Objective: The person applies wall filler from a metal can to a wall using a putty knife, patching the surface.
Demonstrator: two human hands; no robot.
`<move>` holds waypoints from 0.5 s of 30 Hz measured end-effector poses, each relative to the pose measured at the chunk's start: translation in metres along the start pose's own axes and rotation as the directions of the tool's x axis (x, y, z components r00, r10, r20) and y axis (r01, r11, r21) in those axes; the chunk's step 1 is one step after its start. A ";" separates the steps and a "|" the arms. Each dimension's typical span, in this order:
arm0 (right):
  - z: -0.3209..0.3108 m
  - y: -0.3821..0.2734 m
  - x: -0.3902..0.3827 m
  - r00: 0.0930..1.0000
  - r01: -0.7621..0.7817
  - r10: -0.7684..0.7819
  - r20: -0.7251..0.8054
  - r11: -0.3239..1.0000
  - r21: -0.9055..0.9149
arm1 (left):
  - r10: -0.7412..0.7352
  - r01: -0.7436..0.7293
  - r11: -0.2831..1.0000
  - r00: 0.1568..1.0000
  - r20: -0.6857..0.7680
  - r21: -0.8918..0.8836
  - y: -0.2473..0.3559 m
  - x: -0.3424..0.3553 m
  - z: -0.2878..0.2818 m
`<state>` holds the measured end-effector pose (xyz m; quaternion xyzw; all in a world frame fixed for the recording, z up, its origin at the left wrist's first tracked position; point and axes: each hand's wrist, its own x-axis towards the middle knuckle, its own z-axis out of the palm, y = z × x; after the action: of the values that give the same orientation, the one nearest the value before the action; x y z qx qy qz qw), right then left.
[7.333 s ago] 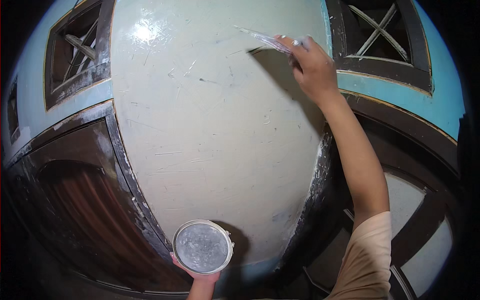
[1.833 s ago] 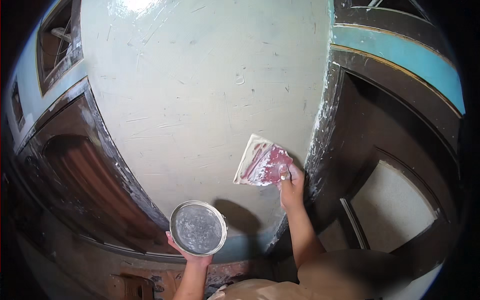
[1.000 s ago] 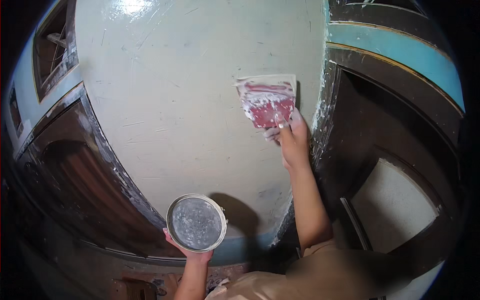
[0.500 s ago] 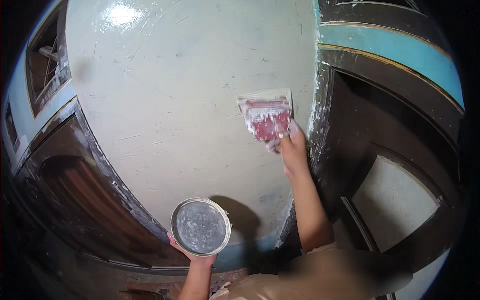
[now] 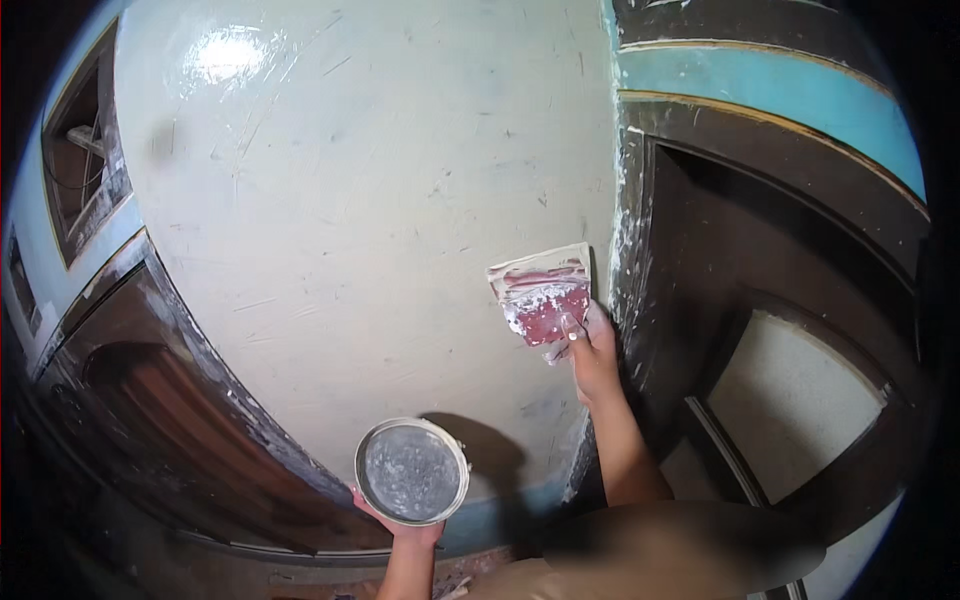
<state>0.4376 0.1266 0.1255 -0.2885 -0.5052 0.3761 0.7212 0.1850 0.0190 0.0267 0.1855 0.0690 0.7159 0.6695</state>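
My right hand [image 5: 592,350] grips a red putty spreader [image 5: 548,312] smeared with white paste, thumb on its face. Its wide upper edge lies close against the pale wall [image 5: 370,200], near the wall's right border; whether it touches all along I cannot tell. Lower down, my left hand [image 5: 405,528] supports a round tin lid [image 5: 411,471] from beneath. This lid has a raised pale rim and a grey, white-flecked face turned toward me. Most of the left fingers are hidden behind it. Scratches and faint streaks mark the wall.
On the right stands a dark door frame [image 5: 640,230] with white smears, beside a dark door holding a pale panel [image 5: 800,400]. A brown wooden door [image 5: 190,420] is at the left, below a small dark-framed opening [image 5: 85,145]. Blue paint runs along the wall's foot.
My right hand and the spreader have moved down the wall. The lid in my left hand sits slightly lower and further right in view, and the view itself has shifted a little.
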 end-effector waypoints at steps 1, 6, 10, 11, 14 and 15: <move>0.001 -0.006 0.005 0.999 0.039 -0.039 0.012 0.999 -0.009 | -0.016 0.013 0.999 0.998 0.058 0.049 0.000 0.001 0.000; 0.017 -0.028 0.039 0.997 0.075 -0.075 0.003 0.997 0.011 | -0.004 0.004 1.000 1.000 -0.008 -0.022 -0.003 -0.001 0.004; 0.000 -0.002 0.017 0.996 0.076 -0.079 -0.036 0.995 -0.070 | -0.004 0.004 1.000 1.000 -0.006 -0.015 -0.006 -0.001 -0.011; -0.002 0.003 0.010 0.997 0.073 -0.074 -0.031 0.997 -0.027 | -0.009 0.007 0.999 0.998 0.054 0.033 -0.006 0.001 -0.012; -0.002 -0.015 0.017 0.991 0.133 -0.133 -0.010 0.991 -0.021 | -0.058 0.057 0.997 0.998 0.026 0.044 -0.010 -0.001 -0.008; 0.006 -0.027 0.022 0.991 0.134 -0.133 0.011 0.991 -0.018 | -0.045 0.044 0.999 0.997 -0.065 -0.024 -0.009 -0.003 -0.007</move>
<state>0.4433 0.1308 0.1600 -0.2589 -0.5305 0.3238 0.7394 0.1906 0.0180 0.0163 0.1527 0.0868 0.7073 0.6848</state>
